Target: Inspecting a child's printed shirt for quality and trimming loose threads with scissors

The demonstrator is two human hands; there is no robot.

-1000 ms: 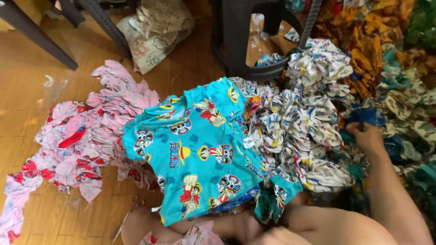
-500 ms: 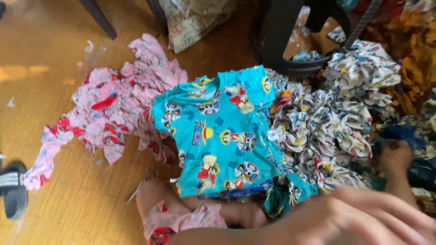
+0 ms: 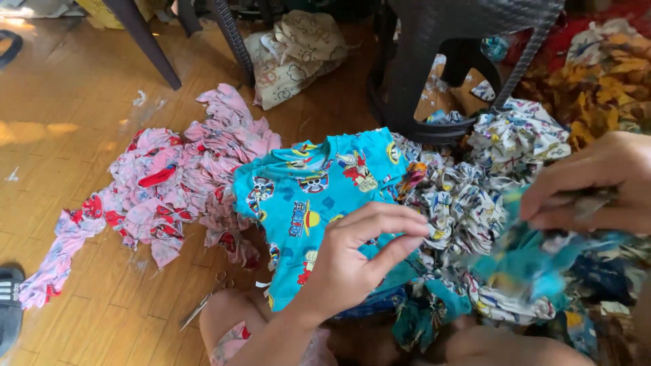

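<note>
Both hands risen since earlier frame. Right hand at 3 o'clock pinches blurred teal cloth; left hand half-curled, empty, over teal shirt.

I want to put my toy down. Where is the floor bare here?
Bare wood floor lies left of the pink clothes pile, up to the chair leg. It is crowded right of the teal shirt, where heaped clothes reach the black stool.

Quick count: two hands, left hand and right hand, one turquoise cartoon shirt, one pair of scissors, one black sandal.
</note>
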